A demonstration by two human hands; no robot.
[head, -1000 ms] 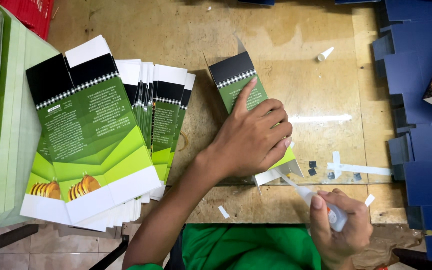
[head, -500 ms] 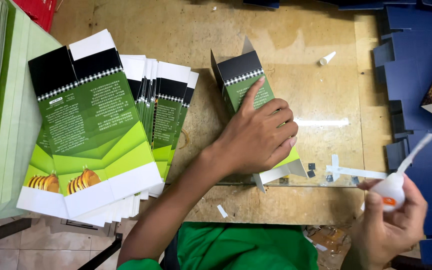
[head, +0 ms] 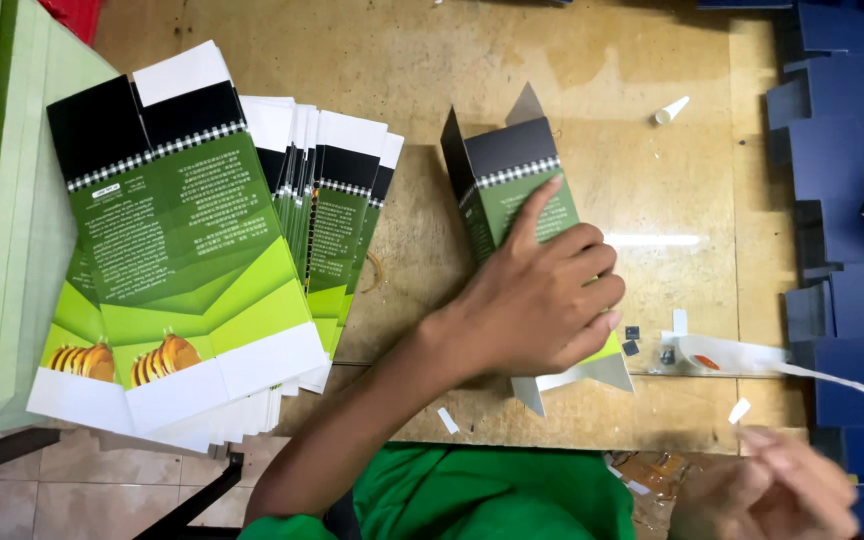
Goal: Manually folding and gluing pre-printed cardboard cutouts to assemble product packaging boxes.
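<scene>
Worktop: we saw a worn plywood worktop [head: 592, 70], yellow-brown, with dark stains and scuffs across it.
Front edge: a seam ran along the board near us, and we noticed small white paper scraps [head: 448, 420] lying by it.
Floor: we made out pale tiles [head: 12, 495] with grey joints at the lower left, below the worktop's edge.
Frame: a dark metal leg [head: 197, 500] slanted across those tiles.
Light: we saw a bright streak of glare [head: 652, 240] on the wood, right of centre; the rest was evenly lit.
Walls, windows: we could see none.
</scene>
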